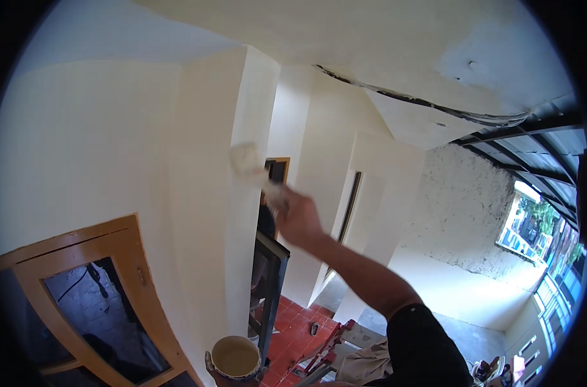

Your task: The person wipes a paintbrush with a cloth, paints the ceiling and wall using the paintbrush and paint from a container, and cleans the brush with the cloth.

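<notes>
My right hand [296,218] is closed around the handle of a wide paintbrush [245,160], its arm stretched up and forward. The pale, paint-coated brush head is at the face of a cream wall column [206,193] and is slightly blurred. Low in the view is a small paint bucket [236,377] holding cream-beige paint. Fingers of my left hand [209,364] wrap the bucket's side; most of that hand is hidden beneath and behind it.
A brown wooden window frame [124,258] with dark glass stands at lower left. Beyond the column are a dark-framed panel [277,258], red floor tiles [287,335] and a red metal object [329,342]. Dark cables [403,97] run along the ceiling.
</notes>
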The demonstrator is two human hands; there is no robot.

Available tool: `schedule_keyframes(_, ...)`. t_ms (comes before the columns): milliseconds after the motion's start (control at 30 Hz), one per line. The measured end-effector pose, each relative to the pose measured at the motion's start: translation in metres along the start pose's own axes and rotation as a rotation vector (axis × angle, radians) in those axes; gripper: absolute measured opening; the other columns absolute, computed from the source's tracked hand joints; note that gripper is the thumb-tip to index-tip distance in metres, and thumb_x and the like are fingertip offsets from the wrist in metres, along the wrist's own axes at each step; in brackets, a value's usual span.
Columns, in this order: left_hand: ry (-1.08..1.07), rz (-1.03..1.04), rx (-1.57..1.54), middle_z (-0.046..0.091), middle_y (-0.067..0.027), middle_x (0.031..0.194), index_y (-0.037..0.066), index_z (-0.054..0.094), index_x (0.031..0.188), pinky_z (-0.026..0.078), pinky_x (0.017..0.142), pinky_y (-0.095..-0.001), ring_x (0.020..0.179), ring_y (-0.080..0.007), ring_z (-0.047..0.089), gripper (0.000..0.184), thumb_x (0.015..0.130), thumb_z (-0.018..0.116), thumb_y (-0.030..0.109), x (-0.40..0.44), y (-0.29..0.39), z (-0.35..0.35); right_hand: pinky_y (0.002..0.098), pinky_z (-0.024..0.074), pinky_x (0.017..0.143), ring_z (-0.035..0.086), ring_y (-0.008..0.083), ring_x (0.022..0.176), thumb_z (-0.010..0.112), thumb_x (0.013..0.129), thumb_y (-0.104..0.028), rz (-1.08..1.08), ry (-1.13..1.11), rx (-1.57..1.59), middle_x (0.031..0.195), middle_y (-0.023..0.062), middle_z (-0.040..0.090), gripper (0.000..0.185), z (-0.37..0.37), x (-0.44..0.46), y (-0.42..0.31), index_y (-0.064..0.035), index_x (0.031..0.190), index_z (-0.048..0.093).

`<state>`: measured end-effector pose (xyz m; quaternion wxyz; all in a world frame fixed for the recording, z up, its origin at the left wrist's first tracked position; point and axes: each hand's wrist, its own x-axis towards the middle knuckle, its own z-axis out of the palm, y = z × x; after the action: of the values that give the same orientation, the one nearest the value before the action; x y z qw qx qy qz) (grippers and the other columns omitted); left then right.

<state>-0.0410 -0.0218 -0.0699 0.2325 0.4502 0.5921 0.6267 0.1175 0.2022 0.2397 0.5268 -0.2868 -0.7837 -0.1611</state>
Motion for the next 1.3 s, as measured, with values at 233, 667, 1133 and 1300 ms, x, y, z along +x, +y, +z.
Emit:
schedule_keyframes(233, -0.003, 0.114, -0.124, 0.055, -0.0257, 0.134, 0.002, 0.016, 0.156, 0.050, 0.098, -0.0489, 0.120, -0.0365, 0.060, 0.125, 0.063, 0.098, 0.022, -0.005, -0.023, 0.001, 0.0381, 0.0495, 0.066, 0.064, 0.0278, 0.074, 0.063, 0.099, -0.016, 0.311, -0.320, 0.144, 0.087, 0.0153, 0.066, 0.022, -0.028, -0.054, -0.032, -0.0026, 0.115, 0.065)
schedule_keyframes(667, -0.050, 0.100, -0.131, 0.054, -0.0260, 0.136, 0.005, 0.011, 0.158, 0.049, 0.099, -0.0505, 0.123, -0.0360, 0.058, 0.128, 0.065, 0.097, 0.024, -0.005, 0.001, -0.006, 0.0238, 0.0353, 0.050, 0.042, 0.0066, 0.054, 0.047, 0.108, -0.022, 0.405, 0.669, 1.259, 0.077, -0.0018, 0.054, 0.009, 0.001, 0.067, -0.091, -0.0160, 0.114, 0.045)
schedule_keyframes(1133, 0.169, 0.159, 0.351, 0.050, -0.0232, 0.137, 0.000, 0.024, 0.149, 0.046, 0.100, -0.0479, 0.123, -0.0352, 0.055, 0.117, 0.064, 0.098, 0.033, -0.025, 0.012, -0.051, 0.0259, 0.0368, 0.057, 0.040, 0.0083, 0.065, 0.039, 0.110, -0.020, 0.334, 1.006, 1.324, 0.089, 0.0018, 0.053, 0.016, 0.017, 0.164, -0.107, -0.0116, 0.124, 0.039)
schedule_keyframes(1300, 0.163, 0.037, 0.352, 0.048, -0.0231, 0.140, 0.001, 0.021, 0.150, 0.045, 0.102, -0.0493, 0.124, -0.0361, 0.054, 0.119, 0.065, 0.098, 0.034, -0.030, 0.018, -0.052, 0.0247, 0.0359, 0.058, 0.040, 0.0079, 0.065, 0.043, 0.109, -0.018, 0.283, 1.092, 1.293, 0.084, 0.0022, 0.052, 0.015, 0.017, 0.186, -0.102, -0.0094, 0.122, 0.042)
